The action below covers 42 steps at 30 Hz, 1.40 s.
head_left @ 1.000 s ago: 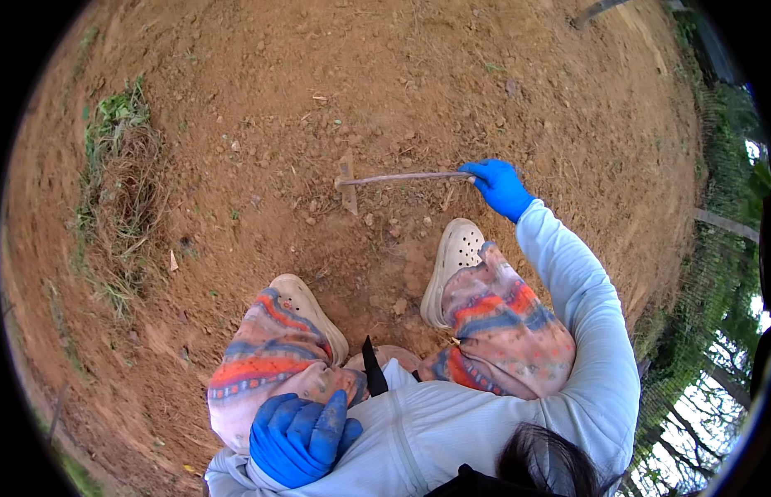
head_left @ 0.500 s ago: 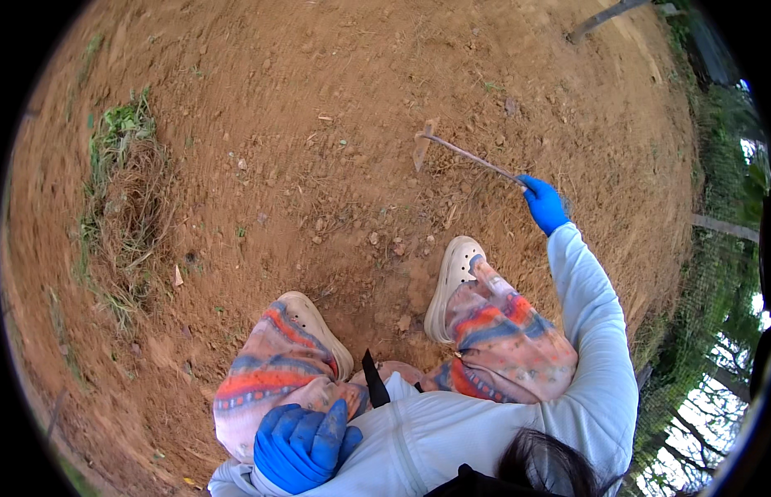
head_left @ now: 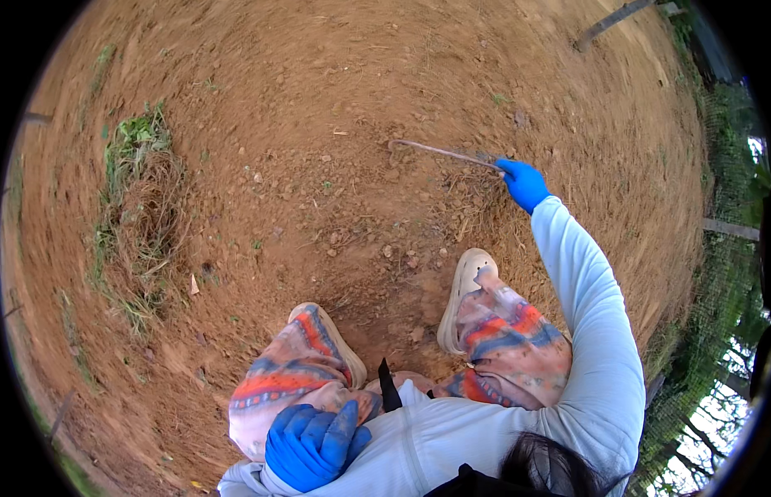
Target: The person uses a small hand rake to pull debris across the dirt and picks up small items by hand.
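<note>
My right hand (head_left: 524,184), in a blue glove, is closed round the end of the thin handle of a small hand hoe (head_left: 447,152). The arm reaches forward and right, and the hoe's head is at the reddish-brown soil (head_left: 352,195), left of the hand. Its blade is blurred and hard to make out. Close to my body, my blue-gloved left hand (head_left: 312,446) rests by my left thigh, fingers curled together; its palm is hidden and nothing shows in it. Loose clods and bits of dry grass lie between the hoe and my feet.
A heap of pulled weeds (head_left: 145,215) lies on the left. My pale clogs (head_left: 460,290) stand apart on the soil. Along the right runs a mesh fence (head_left: 721,273) with greenery behind it. A post (head_left: 613,23) stands at the far right.
My right hand has moved slightly left and forward, taking the hoe with it. The hoe's head has shifted left, and its blade shows less clearly. My left hand stays by the thigh.
</note>
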{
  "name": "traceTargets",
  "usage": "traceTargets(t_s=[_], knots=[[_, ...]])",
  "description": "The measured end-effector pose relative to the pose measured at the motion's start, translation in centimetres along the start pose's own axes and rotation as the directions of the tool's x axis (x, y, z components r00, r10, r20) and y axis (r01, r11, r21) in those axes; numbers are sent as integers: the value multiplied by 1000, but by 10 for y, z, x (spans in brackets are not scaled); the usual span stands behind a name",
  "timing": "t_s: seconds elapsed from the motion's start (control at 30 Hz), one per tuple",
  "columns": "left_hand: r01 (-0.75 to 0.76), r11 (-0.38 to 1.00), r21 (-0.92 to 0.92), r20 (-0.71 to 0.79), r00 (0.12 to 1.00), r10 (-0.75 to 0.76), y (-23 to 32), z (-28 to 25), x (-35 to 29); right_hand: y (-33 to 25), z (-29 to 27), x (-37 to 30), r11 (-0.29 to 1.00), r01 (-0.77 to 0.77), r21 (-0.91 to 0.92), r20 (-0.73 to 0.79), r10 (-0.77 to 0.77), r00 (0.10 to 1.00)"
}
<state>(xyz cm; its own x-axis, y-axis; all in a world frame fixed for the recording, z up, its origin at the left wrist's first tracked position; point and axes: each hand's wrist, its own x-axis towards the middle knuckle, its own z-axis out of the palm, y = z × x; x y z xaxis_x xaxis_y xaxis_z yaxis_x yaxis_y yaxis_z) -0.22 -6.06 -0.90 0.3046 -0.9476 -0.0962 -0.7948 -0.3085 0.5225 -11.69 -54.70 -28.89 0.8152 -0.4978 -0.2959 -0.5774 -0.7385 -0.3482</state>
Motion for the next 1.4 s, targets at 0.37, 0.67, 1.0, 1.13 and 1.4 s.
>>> traceTargets(t_s=[0.37,0.67,1.0,1.13,1.4], knots=[[-46,993,112,-97,994,57,0,2,3,-90,19,-13,953,297,58,79,-301,950],[-48,993,109,-103,993,59,-5,0,-4,-41,11,-5,953,284,-105,88,-275,957],[5,1000,11,-86,996,-4,-8,-1,-4,-67,-10,32,988,43,150,-69,-33,997],[7,1000,17,-60,998,-6,-4,-6,4,-180,5,114,988,151,17,-104,-148,984],[-3,997,75,-111,994,12,-6,-6,9,-185,6,130,993,81,-83,11,-80,997]])
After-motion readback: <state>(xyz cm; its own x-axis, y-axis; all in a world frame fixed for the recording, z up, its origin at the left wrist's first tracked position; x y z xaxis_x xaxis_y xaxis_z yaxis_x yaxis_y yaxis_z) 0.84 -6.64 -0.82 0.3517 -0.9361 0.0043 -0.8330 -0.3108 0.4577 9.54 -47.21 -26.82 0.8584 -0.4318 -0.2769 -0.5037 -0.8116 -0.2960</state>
